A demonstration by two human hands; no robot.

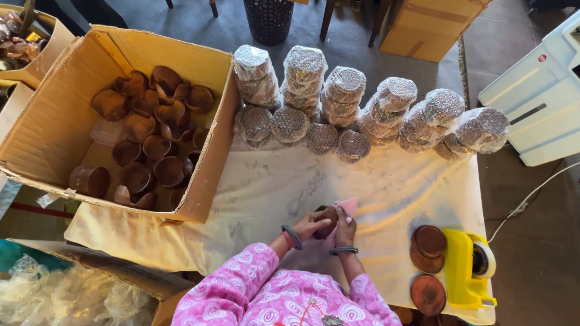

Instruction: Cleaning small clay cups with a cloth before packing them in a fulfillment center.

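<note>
My left hand [315,223] grips a small dark copper cup [327,215] just above the cloth-covered table [270,188]. My right hand [345,228] presses a pink cloth [349,207] against that cup. Both hands meet close to my body, near the table's front edge. Pink patterned sleeves and dark bangles cover my wrists. Most of the cup is hidden by my fingers and the cloth.
An open cardboard box [60,116] at left holds several copper cups. Wrapped silvery stacks [343,107] line the far edge. Round copper lids [429,248] and a yellow tape dispenser [466,265] sit at right. Clear plastic bags [60,296] lie lower left. A white machine [556,95] stands at right.
</note>
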